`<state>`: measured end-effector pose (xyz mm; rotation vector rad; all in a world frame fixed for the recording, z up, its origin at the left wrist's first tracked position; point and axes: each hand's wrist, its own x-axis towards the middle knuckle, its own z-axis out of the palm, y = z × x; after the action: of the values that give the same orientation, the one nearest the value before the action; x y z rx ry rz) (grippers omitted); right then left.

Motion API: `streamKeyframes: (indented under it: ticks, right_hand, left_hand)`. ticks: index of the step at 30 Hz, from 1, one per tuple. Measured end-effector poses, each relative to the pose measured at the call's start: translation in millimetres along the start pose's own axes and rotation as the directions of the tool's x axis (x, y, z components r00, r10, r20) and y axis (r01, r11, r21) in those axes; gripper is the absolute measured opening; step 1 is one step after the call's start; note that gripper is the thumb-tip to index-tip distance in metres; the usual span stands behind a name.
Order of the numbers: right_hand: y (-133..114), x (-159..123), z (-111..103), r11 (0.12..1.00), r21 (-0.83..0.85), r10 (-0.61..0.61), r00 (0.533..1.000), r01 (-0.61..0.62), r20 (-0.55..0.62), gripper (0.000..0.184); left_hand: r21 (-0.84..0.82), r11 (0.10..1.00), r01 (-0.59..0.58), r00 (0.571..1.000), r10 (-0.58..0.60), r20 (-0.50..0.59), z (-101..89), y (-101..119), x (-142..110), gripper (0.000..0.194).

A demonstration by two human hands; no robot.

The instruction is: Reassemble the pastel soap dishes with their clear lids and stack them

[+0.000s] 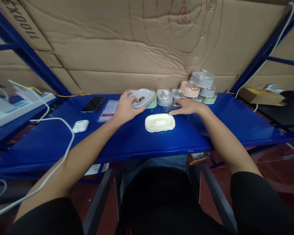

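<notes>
My left hand (128, 107) grips a grey oval plastic dish (147, 98), with the thumb over its rim and the fingers on the far side. The dish is tilted toward me, above a pale green piece (154, 102). My right hand (188, 107) is over the table with thumb and fingers apart, close to a clear plastic lid (168, 108); whether it touches the lid I cannot tell. Between my hands, nearer to me, a cream oval plastic piece (160, 123) with a raised bar in its middle lies flat on the blue table (127, 140).
Several lidded oval boxes, among them a peach one (189, 89) and a grey one (203, 79), are stacked at the back right. A phone (93, 104), a lit screen (110, 109) and a white earbud case (80, 126) lie left. A white cable (70, 143) crosses the left side.
</notes>
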<state>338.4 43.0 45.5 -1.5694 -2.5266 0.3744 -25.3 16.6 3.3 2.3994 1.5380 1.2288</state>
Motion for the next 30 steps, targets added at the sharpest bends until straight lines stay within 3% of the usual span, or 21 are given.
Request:
streamKeyframes:
  ticks: [3,6,10,14,17,30]
  right_hand:
    - [0.3,0.3,-1.5,1.0,-0.008,-0.018,1.0,0.018,0.004,0.098]
    - [-0.2,0.8,-4.5,1.0,-0.013,0.008,0.999,-0.007,0.046,0.102]
    - [1.7,1.4,-8.5,0.999,0.021,0.027,0.998,-0.028,0.06,0.109]
    - [1.4,-0.3,-11.6,0.999,0.021,0.029,0.995,-0.032,0.097,0.115]
    - [-2.7,-2.8,-13.2,0.999,-0.006,0.037,0.993,-0.037,0.116,0.119]
    - [-0.6,-1.0,-10.1,1.0,-0.001,0.018,0.994,-0.018,0.109,0.112]
  left_hand:
    - [-0.025,1.0,-0.013,1.0,0.013,-0.02,-1.3,5.0,-0.2,0.029]
    - [-0.066,0.993,-0.098,0.995,0.098,0.003,-6.1,14.6,-1.8,0.026]
    - [-0.155,0.961,-0.231,0.949,0.257,0.181,-13.2,30.9,-6.9,0.031]
    - [-0.219,0.945,-0.241,0.89,0.305,0.338,-13.1,40.8,-12.6,0.034]
    - [-0.24,0.942,-0.234,0.864,0.315,0.393,-9.2,42.1,-15.7,0.037]
    - [-0.27,0.921,-0.283,0.86,0.368,0.355,8.6,44.9,-26.2,0.037]
